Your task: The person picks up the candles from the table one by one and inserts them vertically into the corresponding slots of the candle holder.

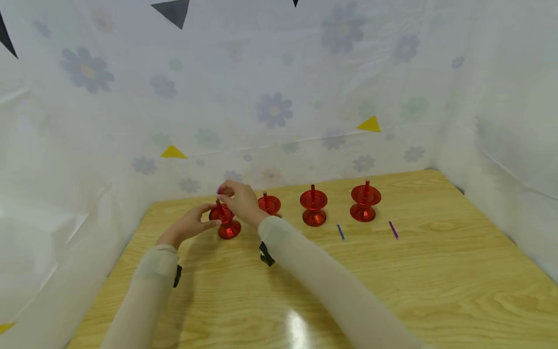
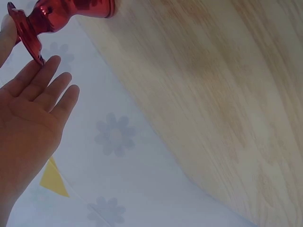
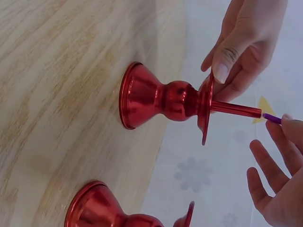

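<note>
A shiny red candle holder [image 1: 229,230] with a dish and a thin upright tube stands at the left end of a row. My left hand [image 1: 188,227] holds its dish rim between thumb and fingers; the rim [image 2: 29,40] also shows in the left wrist view. Above it, my right hand [image 1: 243,201] pinches a thin purple stick [image 3: 271,118], like a slim candle, between thumb and index finger. In the right wrist view the stick's pale end is at the mouth of the red tube [image 3: 236,109]; whether it is inside is unclear. The other right fingers are spread.
Further red candle holders stand rightward: one [image 1: 270,205] partly behind my right hand, one in the middle [image 1: 314,217], one at the right [image 1: 363,212]. A blue stick [image 1: 341,232] and a purple stick [image 1: 394,230] lie on the wooden table [image 1: 436,271]. Flowered white sheeting [image 1: 244,135] surrounds it.
</note>
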### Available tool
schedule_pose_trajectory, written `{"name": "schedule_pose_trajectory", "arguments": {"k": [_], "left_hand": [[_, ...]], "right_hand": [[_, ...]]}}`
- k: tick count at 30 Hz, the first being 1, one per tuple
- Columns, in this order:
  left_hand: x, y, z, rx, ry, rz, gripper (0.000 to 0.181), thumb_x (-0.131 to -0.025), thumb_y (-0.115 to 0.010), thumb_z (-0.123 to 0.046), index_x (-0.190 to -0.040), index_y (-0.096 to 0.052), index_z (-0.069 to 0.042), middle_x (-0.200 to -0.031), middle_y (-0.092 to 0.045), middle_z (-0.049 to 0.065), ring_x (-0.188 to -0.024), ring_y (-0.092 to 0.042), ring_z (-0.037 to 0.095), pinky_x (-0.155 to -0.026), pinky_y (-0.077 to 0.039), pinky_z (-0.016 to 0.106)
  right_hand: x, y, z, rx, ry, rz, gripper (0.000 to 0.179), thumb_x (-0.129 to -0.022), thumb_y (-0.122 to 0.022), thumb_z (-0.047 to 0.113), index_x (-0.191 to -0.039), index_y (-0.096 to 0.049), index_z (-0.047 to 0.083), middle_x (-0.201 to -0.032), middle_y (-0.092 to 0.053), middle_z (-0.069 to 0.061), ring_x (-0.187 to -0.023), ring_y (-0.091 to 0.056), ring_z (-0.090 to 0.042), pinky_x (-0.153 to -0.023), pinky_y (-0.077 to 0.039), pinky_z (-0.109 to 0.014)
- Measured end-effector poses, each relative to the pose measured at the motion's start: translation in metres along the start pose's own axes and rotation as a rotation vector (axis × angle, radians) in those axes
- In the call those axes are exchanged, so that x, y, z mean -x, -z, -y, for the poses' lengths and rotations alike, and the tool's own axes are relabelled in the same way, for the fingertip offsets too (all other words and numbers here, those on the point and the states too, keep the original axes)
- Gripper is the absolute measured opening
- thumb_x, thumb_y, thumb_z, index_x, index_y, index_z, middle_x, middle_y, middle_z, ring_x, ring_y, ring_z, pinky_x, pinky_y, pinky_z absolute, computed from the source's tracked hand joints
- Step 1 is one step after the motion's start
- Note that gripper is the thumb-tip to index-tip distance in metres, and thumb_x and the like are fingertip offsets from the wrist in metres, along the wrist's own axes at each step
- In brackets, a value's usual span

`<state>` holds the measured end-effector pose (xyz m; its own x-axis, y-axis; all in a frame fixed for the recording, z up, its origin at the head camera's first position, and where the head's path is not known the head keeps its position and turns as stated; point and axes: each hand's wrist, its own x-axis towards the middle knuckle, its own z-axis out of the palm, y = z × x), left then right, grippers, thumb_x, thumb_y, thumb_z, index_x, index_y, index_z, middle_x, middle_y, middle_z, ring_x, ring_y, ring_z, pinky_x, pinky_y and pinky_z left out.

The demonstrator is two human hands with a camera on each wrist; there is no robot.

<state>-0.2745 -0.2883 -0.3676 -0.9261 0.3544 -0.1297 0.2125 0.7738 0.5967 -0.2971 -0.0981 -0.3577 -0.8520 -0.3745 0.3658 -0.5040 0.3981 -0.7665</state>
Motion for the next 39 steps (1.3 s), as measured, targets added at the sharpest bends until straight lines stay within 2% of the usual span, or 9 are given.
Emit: {"name": "schedule_pose_trajectory", "arguments": {"k": [7, 14, 21, 30, 35, 39], "left_hand": [[0.0, -0.001, 0.002, -0.001, -0.015, -0.008, 0.071, -0.096, -0.059, -0.033, -0.147, -0.029, 0.006, -0.15, -0.029, 0.028, -0.138, -0.024, 0.046, -0.108, -0.025, 0.063], [0.0, -0.002, 0.004, -0.004, -0.016, -0.011, 0.068, -0.097, -0.059, -0.029, -0.147, -0.03, 0.007, -0.149, -0.03, 0.028, -0.137, -0.025, 0.047, -0.107, -0.025, 0.064], [0.0, -0.002, 0.004, 0.0, -0.011, -0.004, 0.068, -0.097, -0.059, -0.029, -0.147, -0.029, 0.006, -0.15, -0.03, 0.028, -0.138, -0.024, 0.046, -0.107, -0.024, 0.064], [-0.003, -0.001, 0.005, -0.016, -0.031, -0.015, 0.066, -0.098, -0.058, -0.026, -0.147, -0.029, 0.006, -0.149, -0.03, 0.029, -0.138, -0.024, 0.047, -0.107, -0.024, 0.064], [-0.001, -0.001, 0.004, -0.004, -0.026, -0.007, 0.069, -0.097, -0.059, -0.031, -0.148, -0.029, 0.005, -0.15, -0.029, 0.029, -0.138, -0.023, 0.047, -0.107, -0.024, 0.065], [0.0, -0.001, 0.003, -0.014, -0.033, -0.01, 0.068, -0.097, -0.059, -0.03, -0.147, -0.031, 0.006, -0.149, -0.031, 0.029, -0.137, -0.025, 0.047, -0.107, -0.025, 0.064]], "right_hand": [[-0.003, -0.007, -0.003, 0.063, 0.017, -0.008, 0.013, -0.096, -0.062, 0.02, -0.104, -0.069, 0.012, -0.102, -0.072, 0.002, -0.096, -0.065, -0.013, -0.08, -0.052, -0.026], [-0.003, -0.012, -0.002, 0.058, -0.047, 0.003, 0.017, -0.095, -0.062, 0.023, -0.107, -0.07, 0.013, -0.106, -0.07, 0.002, -0.099, -0.064, -0.014, -0.081, -0.052, -0.027], [-0.003, -0.015, -0.001, 0.027, -0.111, -0.002, 0.022, -0.094, -0.063, 0.026, -0.11, -0.073, 0.014, -0.105, -0.071, 0.002, -0.095, -0.063, -0.014, -0.076, -0.052, -0.024], [-0.004, -0.016, -0.003, 0.005, -0.147, -0.035, 0.019, -0.092, -0.067, 0.027, -0.103, -0.075, 0.014, -0.101, -0.072, 0.001, -0.085, -0.064, -0.012, -0.067, -0.051, -0.021], [-0.002, -0.017, -0.002, 0.0, -0.163, -0.031, 0.02, -0.092, -0.067, 0.027, -0.105, -0.076, 0.015, -0.102, -0.072, 0.002, -0.088, -0.064, -0.012, -0.067, -0.051, -0.02], [0.0, -0.016, -0.002, 0.037, -0.152, -0.004, 0.023, -0.094, -0.064, 0.025, -0.112, -0.074, 0.015, -0.109, -0.071, 0.001, -0.094, -0.065, -0.013, -0.073, -0.053, -0.022]]}}
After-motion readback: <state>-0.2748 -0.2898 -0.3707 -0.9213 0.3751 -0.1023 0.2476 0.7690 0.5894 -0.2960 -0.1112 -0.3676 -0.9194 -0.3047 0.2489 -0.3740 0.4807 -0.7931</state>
